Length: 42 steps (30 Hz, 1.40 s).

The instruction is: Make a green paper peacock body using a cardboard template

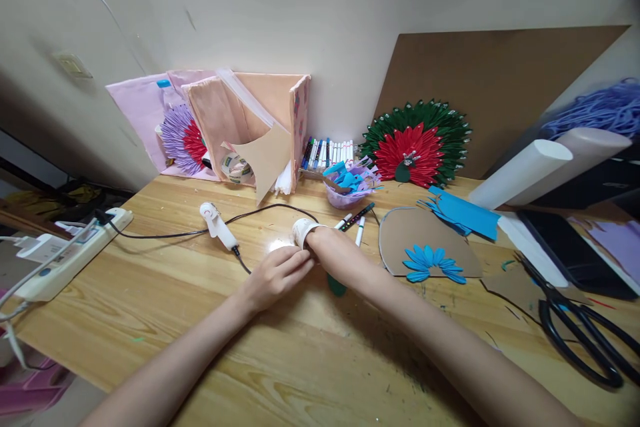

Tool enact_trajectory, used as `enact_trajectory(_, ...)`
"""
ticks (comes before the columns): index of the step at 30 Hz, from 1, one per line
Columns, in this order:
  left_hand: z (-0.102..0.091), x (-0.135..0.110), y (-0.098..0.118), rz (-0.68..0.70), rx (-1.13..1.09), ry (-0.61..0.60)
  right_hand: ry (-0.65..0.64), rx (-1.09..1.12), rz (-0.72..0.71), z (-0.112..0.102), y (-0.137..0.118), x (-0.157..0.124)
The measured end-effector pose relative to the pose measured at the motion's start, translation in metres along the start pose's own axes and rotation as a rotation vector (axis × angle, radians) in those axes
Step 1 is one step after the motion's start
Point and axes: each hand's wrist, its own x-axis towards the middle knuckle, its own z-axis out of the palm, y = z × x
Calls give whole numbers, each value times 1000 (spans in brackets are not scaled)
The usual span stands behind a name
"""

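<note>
My right hand (pixel 320 241) is curled over a small white tape roll (pixel 301 229) on the wooden table (pixel 310 360), and its fingers are mostly hidden. My left hand (pixel 277 275) lies beside it with fingers stretched out, tips touching the right hand just below the roll. I see nothing held in the left hand. A white glue gun (pixel 218 225) with a black cord lies just left of both hands. A small green piece (pixel 337 286) shows under my right forearm.
Power strip (pixel 65 255) at the left edge. Black scissors (pixel 580 327) at the right. A blue paper flower (pixel 430 264) lies on brown cardboard; loose markers (pixel 357 220), a bowl of paper scraps (pixel 346 188) and a red-green paper fan flower (pixel 415 147) sit behind.
</note>
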Motion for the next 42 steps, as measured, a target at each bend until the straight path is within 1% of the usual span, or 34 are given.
enact_trajectory(3, 0, -2, -1, -34, 9, 19, -38, -100, -18, -10, -3, -5)
enact_trajectory(5, 0, -5, -3, -69, 4, 22, -9, -101, -59, -19, -4, -11)
enact_trajectory(6, 0, -6, -3, -87, -3, 17, 25, -62, -75, -23, -4, -14)
enact_trajectory(8, 0, -8, -4, -112, -20, -4, 106, 97, -58, -32, -3, -20)
enact_trajectory(10, 0, -9, -3, -122, -34, -18, 147, 301, 9, -37, -1, -27)
enact_trajectory(14, -1, -9, -2, -116, -44, -6, 120, 633, 127, -40, 6, -41)
enact_trajectory(17, 0, -9, -2, -121, -50, 16, 149, 724, 153, -40, 11, -51)
enact_trajectory(18, 1, -10, -3, -129, -55, 27, 162, 708, 147, -40, 13, -55)
enact_trajectory(20, 4, -11, -5, -158, -66, 53, 166, 599, 116, -39, 19, -62)
enact_trajectory(24, 8, -12, -7, -231, -70, 96, 85, 272, 16, -33, 32, -75)
enact_trajectory(26, 9, -12, -8, -249, -62, 116, 55, 162, -25, -27, 38, -78)
enact_trajectory(28, 8, -12, -7, -251, -53, 132, 54, 96, -62, -23, 41, -79)
enact_trajectory(33, 7, -12, -7, -256, -26, 137, 60, 40, -100, -17, 44, -73)
enact_trajectory(37, 8, -14, -8, -261, -19, 143, 21, 30, -128, -15, 43, -70)
enact_trajectory(42, 8, -14, -9, -262, -14, 152, -1, 19, -102, -13, 43, -68)
